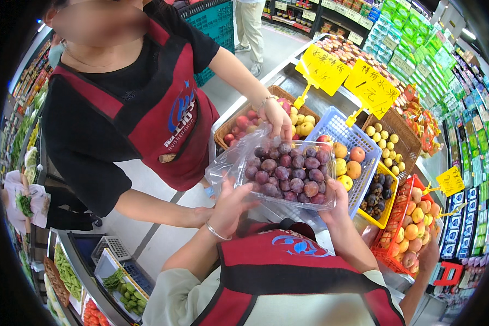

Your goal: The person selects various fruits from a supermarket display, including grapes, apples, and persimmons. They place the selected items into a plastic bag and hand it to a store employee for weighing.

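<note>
My left hand (228, 201) and my right hand (335, 199) grip the near corners of a transparent plastic tray (250, 199) heaped with dark plums (297, 173). A thin transparent plastic bag (224, 163) bunches around the tray's left side. At the far edge, a co-worker's hand (278, 118) pinches the bag film. The co-worker's other hand (203, 215) is partly hidden behind my left wrist.
Beyond the tray, a fruit stand holds a blue basket (368, 153), a yellow basket (387, 222) and a red basket (407, 181) of apples. Yellow handwritten price signs (373, 87) rise above them. Another person's hand (430, 252) is beside the red basket. Vegetable bins (126, 285) stand lower left.
</note>
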The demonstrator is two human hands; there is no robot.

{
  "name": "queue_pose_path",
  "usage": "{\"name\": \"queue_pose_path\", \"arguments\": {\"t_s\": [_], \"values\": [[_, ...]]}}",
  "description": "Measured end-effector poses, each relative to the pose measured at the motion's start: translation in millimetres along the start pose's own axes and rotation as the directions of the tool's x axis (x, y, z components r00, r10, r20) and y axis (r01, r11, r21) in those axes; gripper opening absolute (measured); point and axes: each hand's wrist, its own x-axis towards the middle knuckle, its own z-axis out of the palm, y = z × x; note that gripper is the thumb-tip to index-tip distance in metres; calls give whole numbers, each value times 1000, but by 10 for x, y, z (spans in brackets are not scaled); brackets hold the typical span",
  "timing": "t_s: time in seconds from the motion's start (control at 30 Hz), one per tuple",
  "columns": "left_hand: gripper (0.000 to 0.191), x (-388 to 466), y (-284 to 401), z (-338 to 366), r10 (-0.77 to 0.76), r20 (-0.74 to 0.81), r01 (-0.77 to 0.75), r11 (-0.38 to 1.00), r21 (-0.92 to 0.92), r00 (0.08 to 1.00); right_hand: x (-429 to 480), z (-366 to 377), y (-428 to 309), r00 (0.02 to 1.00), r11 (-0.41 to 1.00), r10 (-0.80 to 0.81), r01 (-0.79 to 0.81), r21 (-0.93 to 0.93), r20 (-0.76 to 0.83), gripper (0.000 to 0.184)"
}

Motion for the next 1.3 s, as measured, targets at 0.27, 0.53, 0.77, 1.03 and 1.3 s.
{"name": "queue_pose_path", "arguments": {"t_s": [0.27,0.53,0.77,1.03,1.3], "values": [[95,-185,-45,14,-87,50,76,980,184,995,169,256,86,992,997,-9,-1,-83,-130,40],[98,-64,-251,33,30,203,-118,890,441,979,249,632,105,973,946,-190,145,-291,-134,47],[85,-63,328,266,222,351,-406,654,639,910,422,844,-27,956,878,-278,212,-430,-96,51],[52,540,806,664,133,232,-203,-202,958,964,554,988,-238,927,801,-369,284,-526,-61,54],[20,897,829,553,349,276,-239,-147,960,895,865,951,-614,860,242,-509,170,-955,24,80]]}}
